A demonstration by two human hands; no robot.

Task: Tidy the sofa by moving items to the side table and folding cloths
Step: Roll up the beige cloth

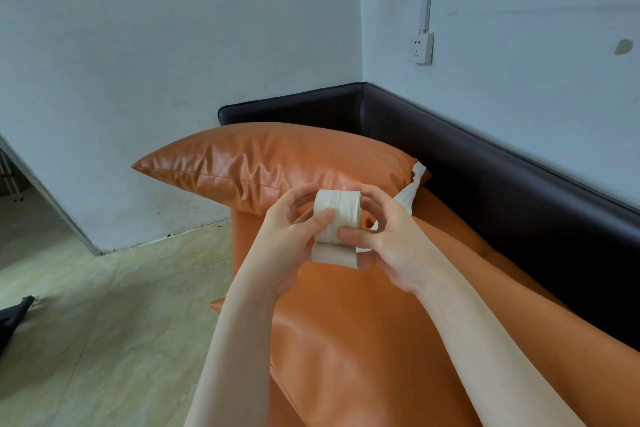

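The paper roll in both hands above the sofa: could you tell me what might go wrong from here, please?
1. The loose tail hanging under the paper roll could unwind further or tear if the left hand and right hand turn it carelessly.
2. The held roll might slip and drop onto the sofa seat or the floor.
3. A torn paper piece lies by the orange cushion; it may be overlooked.

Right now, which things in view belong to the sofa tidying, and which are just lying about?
Belongs to the job:
tissue roll, gripped by left hand and right hand
loose tissue strip
orange cushion
sofa

Just lying about:
wall socket
dark object on floor
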